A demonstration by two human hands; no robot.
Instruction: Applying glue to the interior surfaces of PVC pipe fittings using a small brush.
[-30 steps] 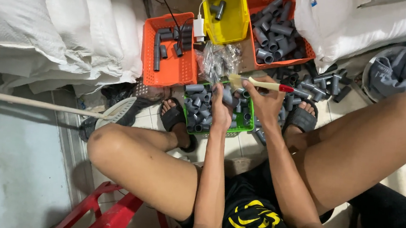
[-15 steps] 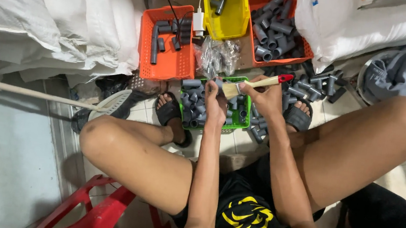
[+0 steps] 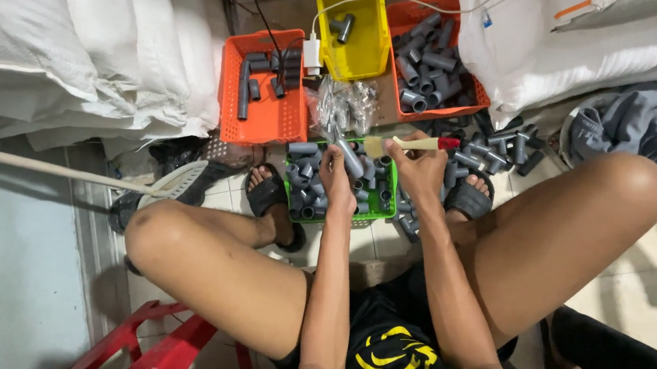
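My left hand grips a short grey pipe piece above a green basket full of grey pipe fittings. My right hand holds a paintbrush with a wooden handle and red tip, lying crosswise, its bristles near the pipe piece's upper end. Both hands are close together between my bare knees, over my sandalled feet.
An orange basket with several fittings stands at the back left, a yellow bin in the middle and an orange basket of grey fittings at the right. Loose fittings lie on the floor. White sacks are left; a red stool is below.
The hands with brush and pipe piece stay together over the green basket; the brush handle has levelled out. The view has shifted slightly.
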